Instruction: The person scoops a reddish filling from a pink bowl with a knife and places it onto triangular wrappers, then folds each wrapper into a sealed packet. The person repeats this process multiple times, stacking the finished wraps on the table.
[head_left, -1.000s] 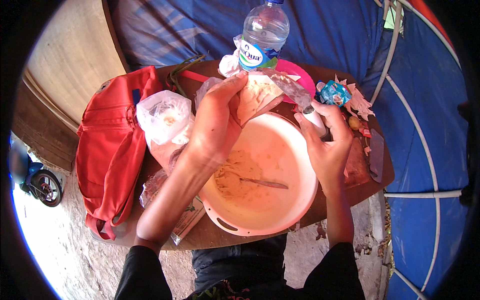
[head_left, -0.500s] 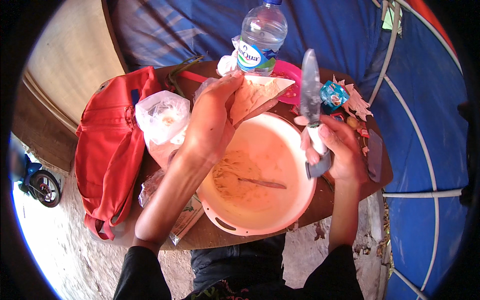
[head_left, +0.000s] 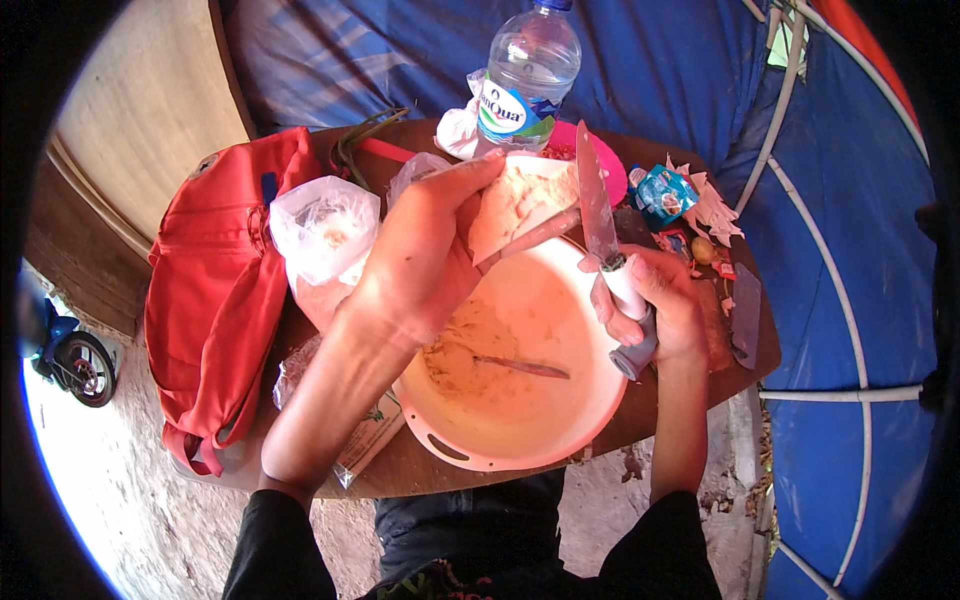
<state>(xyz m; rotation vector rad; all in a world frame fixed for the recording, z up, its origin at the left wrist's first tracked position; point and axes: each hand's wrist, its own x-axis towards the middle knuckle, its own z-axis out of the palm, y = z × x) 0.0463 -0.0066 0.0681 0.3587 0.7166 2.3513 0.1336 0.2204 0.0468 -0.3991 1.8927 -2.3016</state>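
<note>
My left hand point(head_left: 425, 230) is closed around a pale sheet spread with paste point(head_left: 522, 205), held above the far side of the basin. In my right hand point(head_left: 668, 300) is a knife point(head_left: 597, 205), its fingers wrapped round the white and grey handle. The blade points up and away from me, its flat close to the right edge of the sheet. Below both hands stands a wide white basin point(head_left: 480, 455) with a slotted rim. Light orange-beige paste point(head_left: 450, 355) lies in its left part, and a spoon point(head_left: 525, 367) rests in it.
A red bag point(head_left: 230, 290) lies at the left beside a clear plastic bag point(head_left: 328, 235). At the back stand a large water bottle point(head_left: 530, 75) and a pink plate point(head_left: 612, 172). A blue packet point(head_left: 662, 195) and scraps sit on the right. Blue tarpaulin point(head_left: 820, 290) hangs beyond the table.
The knife has moved left and slightly down, its blade now tilted left and beside the sheet. The left hand stays nearly in place with the sheet turned a little.
</note>
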